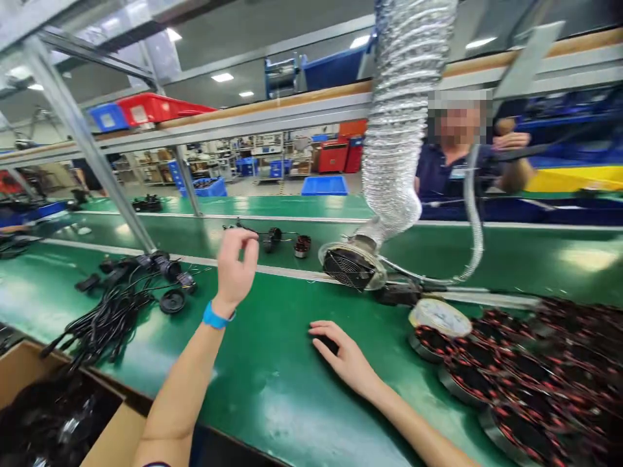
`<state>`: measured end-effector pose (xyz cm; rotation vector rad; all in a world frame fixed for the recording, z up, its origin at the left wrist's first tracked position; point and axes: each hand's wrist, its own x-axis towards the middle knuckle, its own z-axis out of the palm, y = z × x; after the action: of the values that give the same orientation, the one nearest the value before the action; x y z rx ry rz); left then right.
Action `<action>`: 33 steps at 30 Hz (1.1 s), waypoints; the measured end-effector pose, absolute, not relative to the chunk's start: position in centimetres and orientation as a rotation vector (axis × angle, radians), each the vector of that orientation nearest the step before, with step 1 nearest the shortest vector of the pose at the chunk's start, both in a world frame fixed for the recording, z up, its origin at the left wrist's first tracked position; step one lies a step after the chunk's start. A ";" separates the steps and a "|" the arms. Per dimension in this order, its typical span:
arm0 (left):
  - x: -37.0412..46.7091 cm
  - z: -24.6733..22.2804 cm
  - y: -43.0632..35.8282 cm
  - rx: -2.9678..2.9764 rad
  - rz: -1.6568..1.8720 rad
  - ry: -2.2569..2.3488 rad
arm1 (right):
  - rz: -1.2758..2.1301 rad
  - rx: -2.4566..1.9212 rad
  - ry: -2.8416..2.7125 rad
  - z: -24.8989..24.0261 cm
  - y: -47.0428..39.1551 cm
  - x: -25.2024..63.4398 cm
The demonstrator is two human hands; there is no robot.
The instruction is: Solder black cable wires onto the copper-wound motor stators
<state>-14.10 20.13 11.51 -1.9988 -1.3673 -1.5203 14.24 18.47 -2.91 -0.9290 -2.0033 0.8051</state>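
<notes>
My left hand point(237, 263), with a blue band on its wrist, is raised over the green bench point(272, 389) near the pale strip. Its fingers curl toward the thumb, and whether anything is between them cannot be made out. Beyond it lie a small black part point(272, 239) and a copper-wound ring point(302, 245). My right hand point(343, 353) is low over the middle of the bench, fingers and thumb apart, holding nothing. Black cables point(114, 311) with plugs lie to the left. Many stators with red and dark windings point(530, 370) crowd the right side.
A silver duct point(396, 117) hangs down to a round fan hood point(353, 264) ahead. A tape roll point(440, 316) rests on the stators. A cardboard box point(114, 434) stands lower left. Across the bench is a person point(450, 162). A metal post point(97, 155) rises left.
</notes>
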 end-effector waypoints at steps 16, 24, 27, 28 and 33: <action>-42.0 6.9 10.3 -1.353 -1.054 -2.385 | 0.788 -0.956 -2.041 -3.2 18.4 13.9; -40.7 5.7 10.4 -1.629 -0.289 -2.324 | 0.773 -0.944 -2.067 -3.2 18.4 14.0; -39.4 5.3 10.7 -1.649 -0.111 -2.284 | 0.764 -0.953 -2.084 -3.3 18.4 14.1; -38.9 5.1 10.8 -1.663 -0.063 -2.270 | 0.759 -0.954 -2.087 -3.4 18.5 14.1; -34.9 3.2 10.7 -1.776 0.107 -2.197 | 0.734 -0.924 -2.109 -3.4 18.5 14.0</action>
<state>-34.87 10.67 3.24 -1.7764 -2.1965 0.1075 14.03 18.47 -3.40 -0.9241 -2.1085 0.7341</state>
